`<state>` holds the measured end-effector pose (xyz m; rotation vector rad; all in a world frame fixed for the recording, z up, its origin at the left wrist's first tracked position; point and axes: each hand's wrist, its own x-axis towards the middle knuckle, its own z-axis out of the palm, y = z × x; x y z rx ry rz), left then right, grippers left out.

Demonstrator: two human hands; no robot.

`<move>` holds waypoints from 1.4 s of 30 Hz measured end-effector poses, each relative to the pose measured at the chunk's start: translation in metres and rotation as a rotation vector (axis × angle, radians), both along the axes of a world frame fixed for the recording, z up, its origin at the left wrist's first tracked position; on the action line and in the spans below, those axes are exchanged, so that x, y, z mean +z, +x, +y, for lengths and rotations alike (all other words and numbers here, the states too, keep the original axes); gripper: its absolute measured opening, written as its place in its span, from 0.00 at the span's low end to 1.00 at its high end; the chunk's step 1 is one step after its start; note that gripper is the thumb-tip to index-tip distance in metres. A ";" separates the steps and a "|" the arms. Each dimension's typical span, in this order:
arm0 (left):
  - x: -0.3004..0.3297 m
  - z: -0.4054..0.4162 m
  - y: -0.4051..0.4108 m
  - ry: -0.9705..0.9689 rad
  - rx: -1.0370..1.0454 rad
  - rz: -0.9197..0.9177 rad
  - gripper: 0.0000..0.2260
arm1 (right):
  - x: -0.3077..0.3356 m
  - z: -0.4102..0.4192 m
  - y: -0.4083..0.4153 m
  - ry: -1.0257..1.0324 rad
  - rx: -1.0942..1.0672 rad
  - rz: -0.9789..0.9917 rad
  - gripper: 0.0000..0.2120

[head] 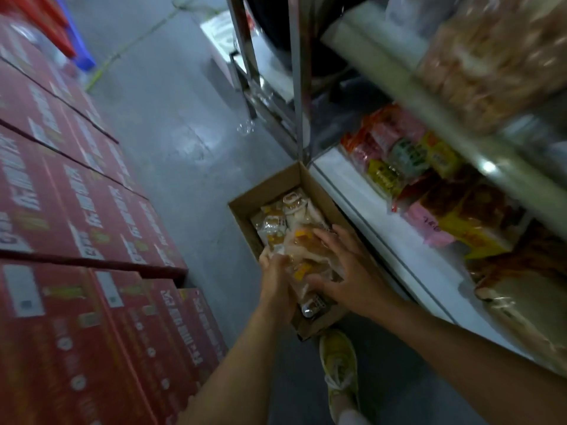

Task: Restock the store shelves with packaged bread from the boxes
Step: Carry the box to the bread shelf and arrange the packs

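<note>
The head view looks down on an open brown cardboard box [277,187] standing on the grey concrete floor [171,124], just beside the lower white shelf [362,207] of a metal rack. Inside the box lie clear plastic packets of pale and golden bread [277,223], heaped loosely toward its far end.

Over the near half of the box, both hands close on one bundle of clear-wrapped bread packets [306,256]. The left hand [276,283] grips the bundle's left edge with curled fingers. The right hand [343,271] is spread over its right side, fingers bent across the top and the thumb under the near end, so the bundle sits between the two palms. The picture does not show whether it is clear of the packets below.

The lower shelf holds bagged bread in red, yellow, green and pink wrappers [408,167], with brown loaves nearer the camera. The shelf above carries blurred bags of sliced bread [491,56].

Stacked red printed cartons [76,210] fill the left side. A yellow-and-white shoe [339,360] stands on the floor just below the box.
</note>
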<state>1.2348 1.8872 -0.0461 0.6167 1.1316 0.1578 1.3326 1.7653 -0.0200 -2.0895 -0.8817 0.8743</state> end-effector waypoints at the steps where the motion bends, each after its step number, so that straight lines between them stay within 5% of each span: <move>1: 0.023 -0.003 -0.002 0.004 0.009 -0.056 0.31 | 0.021 -0.001 -0.003 0.030 -0.005 0.038 0.32; 3: 0.071 -0.009 -0.008 -0.027 -0.044 -0.188 0.27 | 0.056 -0.005 -0.008 0.094 -0.007 0.040 0.26; 5: 0.110 -0.015 -0.017 -0.054 -0.126 -0.287 0.33 | 0.089 -0.011 -0.011 0.106 -0.002 -0.047 0.19; 8: 0.163 -0.026 -0.030 0.045 -0.214 -0.380 0.40 | 0.142 -0.018 -0.023 0.132 0.006 -0.152 0.20; 10: 0.193 -0.036 -0.035 0.123 -0.198 -0.404 0.36 | 0.177 -0.024 -0.035 0.138 0.029 -0.175 0.21; 14: 0.256 -0.052 -0.046 0.130 -0.137 -0.405 0.25 | 0.246 -0.044 -0.061 0.258 -0.023 -0.086 0.22; 19: 0.330 -0.069 -0.065 0.181 -0.259 -0.445 0.16 | 0.327 -0.064 -0.065 0.348 -0.374 0.129 0.26; 22: 0.373 -0.077 -0.071 0.284 -0.350 -0.464 0.19 | 0.379 -0.086 -0.055 0.314 -0.354 0.322 0.23; 25: 0.412 -0.090 -0.073 0.468 -0.433 -0.460 0.24 | 0.425 -0.113 -0.051 0.200 -0.249 0.242 0.23; 29: 0.461 -0.111 -0.072 0.602 -0.538 -0.476 0.18 | 0.484 -0.145 -0.063 0.148 -0.232 0.218 0.18; 33: 0.512 -0.137 -0.065 0.685 -0.710 -0.543 0.22 | 0.526 -0.182 -0.069 0.107 -0.310 0.259 0.24; 39: 0.562 -0.184 -0.045 0.517 -0.729 -0.659 0.27 | 0.564 -0.225 -0.073 0.526 -0.595 0.438 0.08; 42: 0.588 -0.209 -0.041 0.458 -0.682 -0.729 0.30 | 0.585 -0.246 -0.072 0.701 -0.711 0.483 0.08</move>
